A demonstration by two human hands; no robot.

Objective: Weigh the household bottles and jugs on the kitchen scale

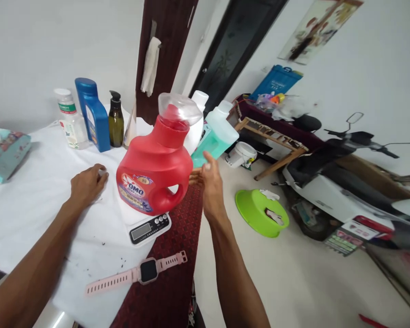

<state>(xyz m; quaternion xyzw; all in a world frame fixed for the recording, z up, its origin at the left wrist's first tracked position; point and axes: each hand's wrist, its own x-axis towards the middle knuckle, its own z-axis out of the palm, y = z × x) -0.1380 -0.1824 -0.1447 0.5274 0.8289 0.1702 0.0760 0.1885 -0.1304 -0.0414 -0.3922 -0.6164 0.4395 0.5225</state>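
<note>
A red detergent jug [153, 168] with an OMO label stands on a white digital kitchen scale [150, 231]. A clear cap [179, 108] sits tilted over its red spout. To the left of the jug, my left hand [88, 184] rests on the white cloth with its fingers curled in; anything between the fingertips is hidden. Beside the jug's handle, my right hand [208, 184] has its thumb raised and its fingers stretched toward the jug. I cannot tell if they touch it. A bottle of green liquid [217, 132] and a white bottle [194, 132] stand partly hidden behind the jug.
A pink smartwatch [148, 270] lies near the front edge. Along the back are a clear jar [71, 125], a blue bottle [94, 116] and a brown pump bottle [115, 122]. A wipes pack [7, 155] lies left. A green basin [259, 214] and a scooter [341, 182] stand right.
</note>
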